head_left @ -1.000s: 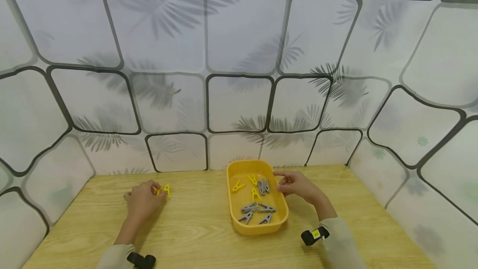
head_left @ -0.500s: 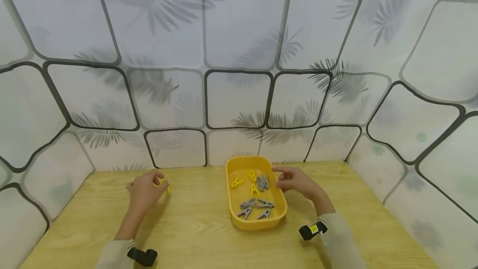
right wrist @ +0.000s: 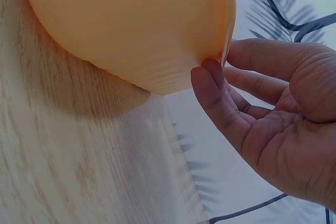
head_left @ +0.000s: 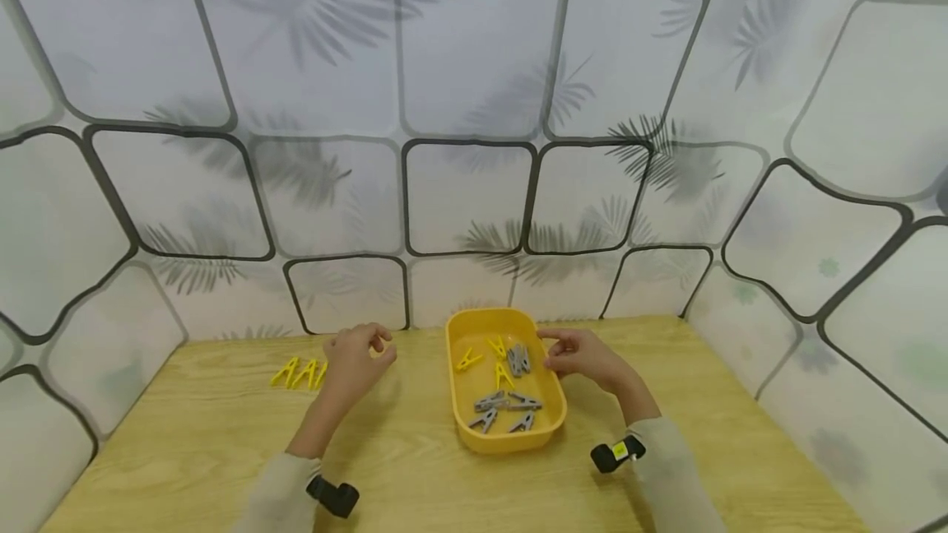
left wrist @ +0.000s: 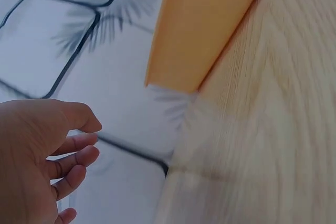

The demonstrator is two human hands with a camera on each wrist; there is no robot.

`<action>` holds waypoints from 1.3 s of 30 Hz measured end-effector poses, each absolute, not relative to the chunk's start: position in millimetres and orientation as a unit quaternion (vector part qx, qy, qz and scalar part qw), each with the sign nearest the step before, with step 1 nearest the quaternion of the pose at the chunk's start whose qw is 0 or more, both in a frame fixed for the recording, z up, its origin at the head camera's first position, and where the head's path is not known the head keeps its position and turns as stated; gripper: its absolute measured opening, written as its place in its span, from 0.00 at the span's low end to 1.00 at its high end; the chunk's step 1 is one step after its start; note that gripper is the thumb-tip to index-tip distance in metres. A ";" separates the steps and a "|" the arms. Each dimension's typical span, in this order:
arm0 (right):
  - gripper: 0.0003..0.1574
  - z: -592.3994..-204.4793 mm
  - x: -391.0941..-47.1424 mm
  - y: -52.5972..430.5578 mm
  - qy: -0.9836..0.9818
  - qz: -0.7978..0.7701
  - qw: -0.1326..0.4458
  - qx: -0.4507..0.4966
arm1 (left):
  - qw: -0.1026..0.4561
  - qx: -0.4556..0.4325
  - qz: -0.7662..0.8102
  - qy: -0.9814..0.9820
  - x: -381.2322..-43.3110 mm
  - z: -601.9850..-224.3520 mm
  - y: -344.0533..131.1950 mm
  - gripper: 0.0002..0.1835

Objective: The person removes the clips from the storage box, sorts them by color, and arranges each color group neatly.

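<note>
My left hand [head_left: 359,362] hovers over the table between a row of yellow clothespins [head_left: 306,373] and a yellow plastic tray [head_left: 511,441]. Its fingers are loosely bent, and nothing is between them in the left wrist view. Part of the row's right end is hidden behind this hand. At the tray's right side my right hand [head_left: 583,357] pinches the rim between thumb and fingers, as the right wrist view shows close up. Inside the tray, yellow clothespins [head_left: 467,362] lie toward the far half. Several grey clothespins [head_left: 485,420] lie mostly in the near half.
The wood-grain table [head_left: 400,467] ends at a patterned wall covering [head_left: 474,196] behind and at both sides. A black wrist camera [head_left: 333,497] sits on the left sleeve, another camera [head_left: 617,454] on the right.
My left hand has let go of a yellow clothespin at the row and moved right toward the tray, uncovering the row. My right hand has stayed at the tray's rim.
</note>
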State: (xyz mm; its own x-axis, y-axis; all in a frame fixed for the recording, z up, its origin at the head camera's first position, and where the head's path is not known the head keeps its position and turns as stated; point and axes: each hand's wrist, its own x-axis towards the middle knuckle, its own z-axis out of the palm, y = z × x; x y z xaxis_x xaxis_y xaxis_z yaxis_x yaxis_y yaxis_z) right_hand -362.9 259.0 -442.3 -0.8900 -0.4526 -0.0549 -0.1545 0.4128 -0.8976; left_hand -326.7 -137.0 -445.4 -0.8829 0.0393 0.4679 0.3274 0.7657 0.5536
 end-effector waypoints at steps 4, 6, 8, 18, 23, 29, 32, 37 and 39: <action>0.41 -442.7 -361.2 259.2 0.828 -0.510 0.145 -0.183 | 0.209 -0.137 -0.317 -0.915 -334.3 -440.4 -108.9 0.04; 0.40 -443.6 -361.2 259.3 0.827 -0.510 0.146 -0.184 | 0.207 -0.156 -0.309 -0.915 -336.6 -437.1 -94.8 0.04; 0.39 -445.1 -361.3 259.4 0.825 -0.513 0.147 -0.185 | 0.209 -0.182 -0.296 -0.914 -337.7 -433.8 -81.5 0.05; 0.39 -447.5 -361.7 257.2 0.822 -0.517 0.148 -0.187 | 0.157 -0.278 -0.252 -0.914 -340.5 -439.5 -29.8 0.04; 0.39 -445.0 -362.2 255.1 0.826 -0.512 0.145 -0.187 | 0.145 -0.283 -0.248 -0.915 -343.0 -443.2 -20.5 0.04; 0.39 -443.2 -362.0 254.6 0.823 -0.517 0.144 -0.189 | 0.122 -0.289 -0.223 -0.923 -345.8 -447.5 -14.9 0.04; 0.39 -442.4 -361.1 255.6 0.823 -0.518 0.143 -0.186 | 0.093 -0.286 -0.224 -0.927 -346.1 -448.6 -11.0 0.05; 0.40 -442.2 -360.2 257.5 0.821 -0.521 0.144 -0.185 | 0.053 -0.273 -0.220 -0.935 -345.2 -447.7 -4.4 0.06; 0.40 -442.5 -360.3 258.5 0.820 -0.522 0.145 -0.184 | 0.045 -0.268 -0.214 -0.938 -345.2 -448.0 -2.1 0.06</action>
State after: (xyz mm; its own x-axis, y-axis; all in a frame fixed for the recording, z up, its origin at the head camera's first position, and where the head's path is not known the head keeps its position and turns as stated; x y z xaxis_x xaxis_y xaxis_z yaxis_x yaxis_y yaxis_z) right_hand -360.3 258.5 -442.5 -0.8898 -0.4541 -0.0453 -0.1506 0.3860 -0.9101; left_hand -345.2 -2.1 -448.0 -0.8519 0.4841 0.1995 0.5228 0.7647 0.3768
